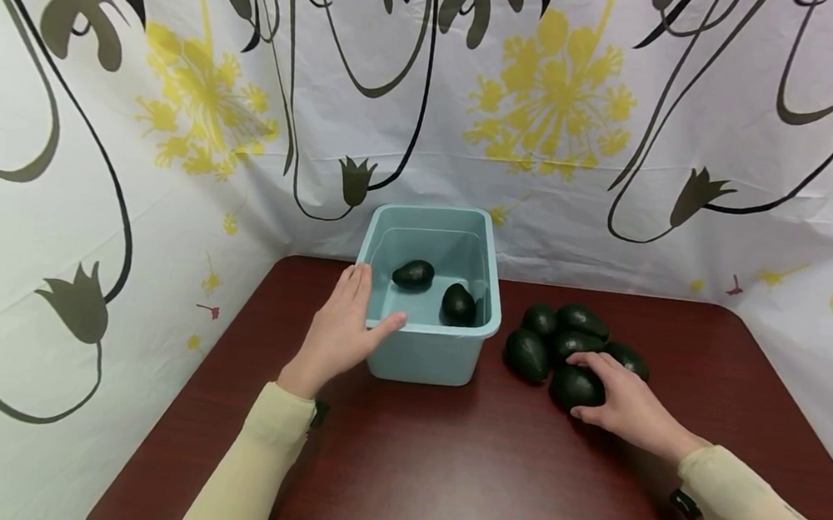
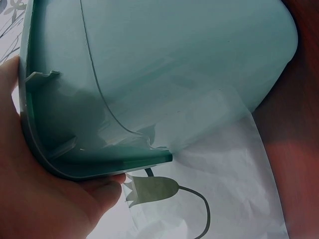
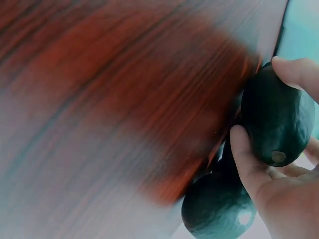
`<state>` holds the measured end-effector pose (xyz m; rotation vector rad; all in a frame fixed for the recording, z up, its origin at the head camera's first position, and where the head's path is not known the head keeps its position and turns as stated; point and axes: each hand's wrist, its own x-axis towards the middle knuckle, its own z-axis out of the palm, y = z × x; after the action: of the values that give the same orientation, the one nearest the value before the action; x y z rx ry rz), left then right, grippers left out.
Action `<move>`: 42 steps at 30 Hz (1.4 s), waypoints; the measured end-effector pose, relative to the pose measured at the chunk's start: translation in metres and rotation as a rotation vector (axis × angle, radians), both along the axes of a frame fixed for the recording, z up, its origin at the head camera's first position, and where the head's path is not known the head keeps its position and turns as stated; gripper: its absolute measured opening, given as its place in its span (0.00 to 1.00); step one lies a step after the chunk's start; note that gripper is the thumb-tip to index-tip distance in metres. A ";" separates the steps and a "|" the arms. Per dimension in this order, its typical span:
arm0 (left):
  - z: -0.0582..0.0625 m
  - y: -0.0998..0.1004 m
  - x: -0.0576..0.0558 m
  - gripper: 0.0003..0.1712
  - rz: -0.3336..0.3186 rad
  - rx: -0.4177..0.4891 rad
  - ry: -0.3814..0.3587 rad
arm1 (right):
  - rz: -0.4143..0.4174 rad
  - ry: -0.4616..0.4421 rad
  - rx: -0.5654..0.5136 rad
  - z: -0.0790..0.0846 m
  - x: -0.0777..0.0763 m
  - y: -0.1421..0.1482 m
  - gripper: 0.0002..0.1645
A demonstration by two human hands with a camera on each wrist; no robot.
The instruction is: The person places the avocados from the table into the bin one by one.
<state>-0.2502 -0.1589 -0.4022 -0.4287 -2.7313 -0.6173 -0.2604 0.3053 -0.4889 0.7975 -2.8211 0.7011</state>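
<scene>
My left hand [image 1: 337, 332] rests on the near left corner of a light blue-green plastic bin [image 1: 422, 357], fingers extended along its left side and thumb at the front rim. The left wrist view shows that hand against the rim [image 2: 75, 177] from below. Two dark green avocados, one at the back [image 1: 413, 274] and one near the front right [image 1: 459, 305], lie inside the bin. To its right, my right hand [image 1: 625, 401] holds an avocado [image 3: 276, 117] between thumb and fingers, at the near side of a group of avocados [image 1: 528, 354].
Both bin and avocados stand on a dark red-brown wooden table [image 1: 456, 473]. A white cloth with yellow and grey flower prints [image 1: 442, 154] hangs behind the table and along its sides. Another avocado [image 3: 219, 206] lies close below the held one in the right wrist view.
</scene>
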 end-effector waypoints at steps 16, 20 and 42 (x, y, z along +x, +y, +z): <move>0.001 -0.001 -0.002 0.62 -0.001 0.001 0.009 | -0.022 0.047 -0.029 0.013 -0.001 -0.005 0.42; 0.000 -0.001 -0.003 0.62 -0.001 -0.003 0.011 | -0.033 0.060 -0.046 0.014 -0.002 -0.006 0.42; -0.001 -0.002 -0.005 0.63 0.003 -0.005 -0.006 | -0.051 0.088 -0.168 0.035 -0.015 -0.027 0.41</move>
<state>-0.2550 -0.1609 -0.4035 -0.4241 -2.7394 -0.6122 -0.2756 0.2787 -0.4543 0.7070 -2.6524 0.8589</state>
